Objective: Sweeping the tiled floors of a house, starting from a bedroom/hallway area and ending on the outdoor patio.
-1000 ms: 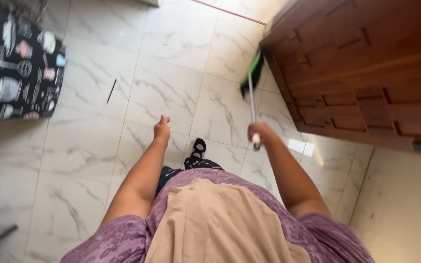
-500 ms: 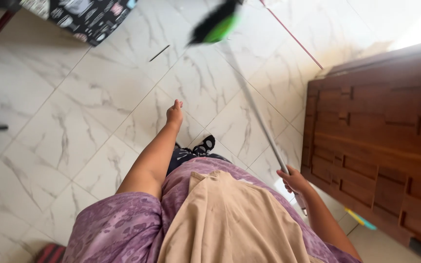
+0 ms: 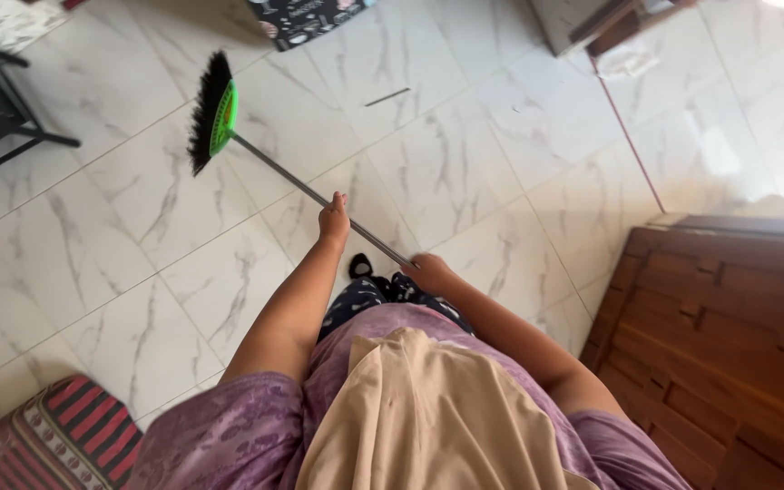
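Broom [image 3: 213, 116], stiff black bristles, slim metal handle

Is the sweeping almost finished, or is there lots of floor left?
Hard to tell what is already swept: the marble floor looks mostly bare, with no dust pile in sight. In hand: the left hand and right hand both grip the broom, its black bristles tilted over the tiles. Left: a thin dark stick lies on the floor beyond the broom, not yet reached.

Bright daylight glares off the floor [image 3: 737, 136] (upper right); sharp focus.
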